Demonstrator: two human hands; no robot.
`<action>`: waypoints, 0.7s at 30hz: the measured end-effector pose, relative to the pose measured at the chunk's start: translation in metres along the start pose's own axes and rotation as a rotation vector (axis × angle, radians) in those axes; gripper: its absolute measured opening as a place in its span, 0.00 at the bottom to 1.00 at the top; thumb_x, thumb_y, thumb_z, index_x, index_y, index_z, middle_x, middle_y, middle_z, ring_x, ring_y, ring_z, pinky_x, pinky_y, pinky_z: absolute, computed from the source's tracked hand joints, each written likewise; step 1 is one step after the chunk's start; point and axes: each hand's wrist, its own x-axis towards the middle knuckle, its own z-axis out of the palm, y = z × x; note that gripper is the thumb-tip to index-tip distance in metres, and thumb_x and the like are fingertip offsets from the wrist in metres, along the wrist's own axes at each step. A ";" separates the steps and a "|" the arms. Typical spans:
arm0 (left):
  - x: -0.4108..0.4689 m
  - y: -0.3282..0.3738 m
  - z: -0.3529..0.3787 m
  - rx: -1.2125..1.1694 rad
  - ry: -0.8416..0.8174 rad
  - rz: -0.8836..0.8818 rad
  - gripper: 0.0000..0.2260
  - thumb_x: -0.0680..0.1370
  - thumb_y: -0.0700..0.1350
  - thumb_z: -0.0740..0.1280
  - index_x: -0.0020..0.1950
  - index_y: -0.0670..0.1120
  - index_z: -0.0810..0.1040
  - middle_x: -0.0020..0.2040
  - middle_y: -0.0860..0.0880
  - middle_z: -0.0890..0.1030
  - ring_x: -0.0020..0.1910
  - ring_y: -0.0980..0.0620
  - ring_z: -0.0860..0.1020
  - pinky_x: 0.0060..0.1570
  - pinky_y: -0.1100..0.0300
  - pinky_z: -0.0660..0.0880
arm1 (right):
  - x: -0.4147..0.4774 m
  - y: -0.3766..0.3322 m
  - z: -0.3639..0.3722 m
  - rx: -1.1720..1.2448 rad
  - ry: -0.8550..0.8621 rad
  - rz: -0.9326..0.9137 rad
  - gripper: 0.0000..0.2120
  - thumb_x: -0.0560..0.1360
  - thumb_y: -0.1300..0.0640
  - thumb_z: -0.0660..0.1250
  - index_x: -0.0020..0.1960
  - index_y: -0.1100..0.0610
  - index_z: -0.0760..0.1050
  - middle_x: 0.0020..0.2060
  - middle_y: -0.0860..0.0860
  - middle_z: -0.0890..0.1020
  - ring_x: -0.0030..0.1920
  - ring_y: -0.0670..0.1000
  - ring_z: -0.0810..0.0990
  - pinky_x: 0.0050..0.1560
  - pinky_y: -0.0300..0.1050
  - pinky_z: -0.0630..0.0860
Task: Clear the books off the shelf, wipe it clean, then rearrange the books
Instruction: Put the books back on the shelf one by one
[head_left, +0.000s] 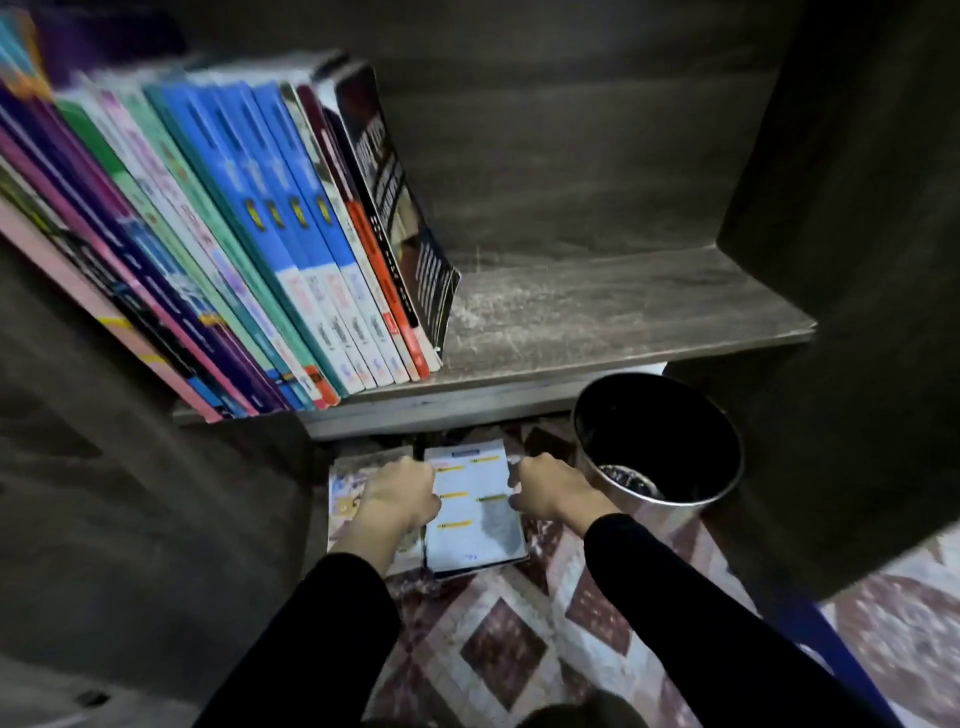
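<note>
One shelf (623, 312) is in view, and one row of books (249, 234) fills it from the left edge to about the middle, all leaning back to the left. There are more than a dozen, but blur at the left end prevents an exact count. Four blue spines (280, 208) stand side by side in the row. A black-covered book (400, 208) closes it on the right, with its foot near the shelf's front edge. The right half of the board is bare wood with pale dust streaks.

Two lots of books lie side by side on the patterned floor (498, 649), below the shelf's front edge. A pale illustrated book (345, 499) is on the left, and a white-covered book (475, 509) with yellow marks is on the right. A dark edge shows under the white one, so at least one more lies beneath it.

Both hands are down on the white-covered book, one at each long edge. The left hand (397, 493) has its fingers curled tight over the left edge, knuckles up and thumb hidden. It partly covers the illustrated book. The right hand (548, 491) has curled fingers too, with the fingertips on the right edge. Both arms are in black sleeves (701, 597).

One metal bin (660, 415) stands just right of the right hand, with dark scraps at its bottom.
</note>
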 end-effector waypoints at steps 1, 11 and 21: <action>0.009 -0.002 0.011 -0.023 -0.026 0.005 0.13 0.78 0.47 0.61 0.58 0.43 0.75 0.58 0.41 0.77 0.57 0.42 0.77 0.49 0.55 0.73 | 0.007 0.003 0.010 0.004 -0.023 0.010 0.18 0.77 0.55 0.63 0.65 0.59 0.72 0.64 0.59 0.73 0.64 0.59 0.74 0.59 0.48 0.72; 0.079 0.002 0.118 -0.284 -0.174 -0.011 0.22 0.83 0.48 0.54 0.75 0.42 0.59 0.68 0.42 0.69 0.59 0.44 0.74 0.49 0.55 0.74 | 0.071 0.030 0.099 0.127 -0.121 0.150 0.25 0.78 0.47 0.61 0.70 0.59 0.63 0.66 0.61 0.71 0.65 0.60 0.72 0.61 0.49 0.69; 0.108 0.026 0.177 -0.399 -0.043 -0.191 0.31 0.83 0.53 0.52 0.77 0.39 0.41 0.78 0.41 0.41 0.77 0.44 0.48 0.72 0.53 0.53 | 0.110 0.031 0.153 0.598 -0.052 0.345 0.33 0.78 0.51 0.62 0.76 0.51 0.47 0.60 0.60 0.77 0.59 0.62 0.76 0.54 0.47 0.71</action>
